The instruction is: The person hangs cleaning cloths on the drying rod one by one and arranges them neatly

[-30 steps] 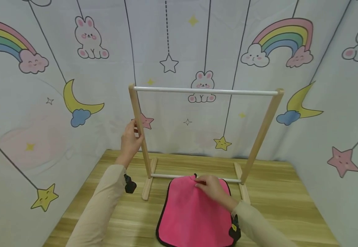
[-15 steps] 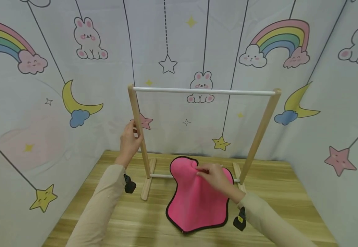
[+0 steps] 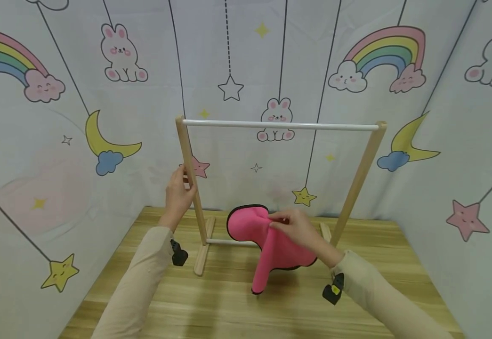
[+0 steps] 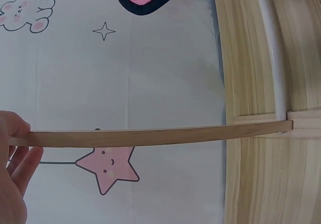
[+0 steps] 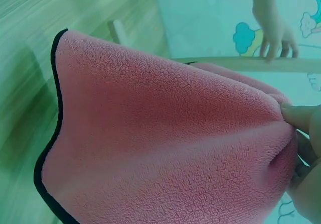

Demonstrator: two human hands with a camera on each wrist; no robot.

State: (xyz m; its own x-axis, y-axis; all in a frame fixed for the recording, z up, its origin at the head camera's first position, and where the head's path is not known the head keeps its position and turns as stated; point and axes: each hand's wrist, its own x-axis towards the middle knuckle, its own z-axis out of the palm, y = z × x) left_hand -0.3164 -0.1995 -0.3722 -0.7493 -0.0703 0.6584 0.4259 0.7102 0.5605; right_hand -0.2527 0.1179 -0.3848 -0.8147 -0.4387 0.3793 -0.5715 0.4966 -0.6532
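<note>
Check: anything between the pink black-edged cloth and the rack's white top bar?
Nothing visible. The pink black-edged fleece cloth hangs pinched in the right hand, low near the rack's base; open space up to the white top bar. The left hand grips the left wooden post, off to the side.

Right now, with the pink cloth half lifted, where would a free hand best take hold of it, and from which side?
Probably the black-trimmed top edge of the pink cloth, left of where the right hand pinches it. That lobe stands raised and clear of the table, so fingers could come from the left and above. The lower tip hangs limp. The left hand holds the rack's left post.
</note>
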